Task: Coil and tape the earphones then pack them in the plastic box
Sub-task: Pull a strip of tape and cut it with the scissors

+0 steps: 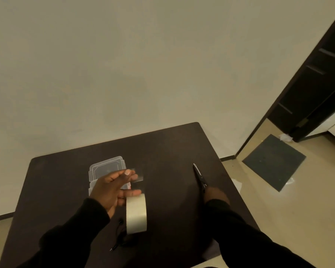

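Note:
The clear plastic box (105, 167) lies on the dark table (168, 151), partly hidden behind my left hand (110, 190). A short strip of clear tape (138, 176) sticks to that hand's raised fingertips, and the lower fingers hook the pale tape roll (136, 214), which is held upright. The black earphones (120, 232) lie on the table under the roll, hard to make out against the dark top. My right hand (216, 195) rests on the table, closed on the handles of black scissors (199, 175) whose blades point away from me.
The table's right edge runs close to my right arm. Beyond it is pale floor with a dark mat (274, 161) and an open dark door (317, 84). A plain wall stands behind the table.

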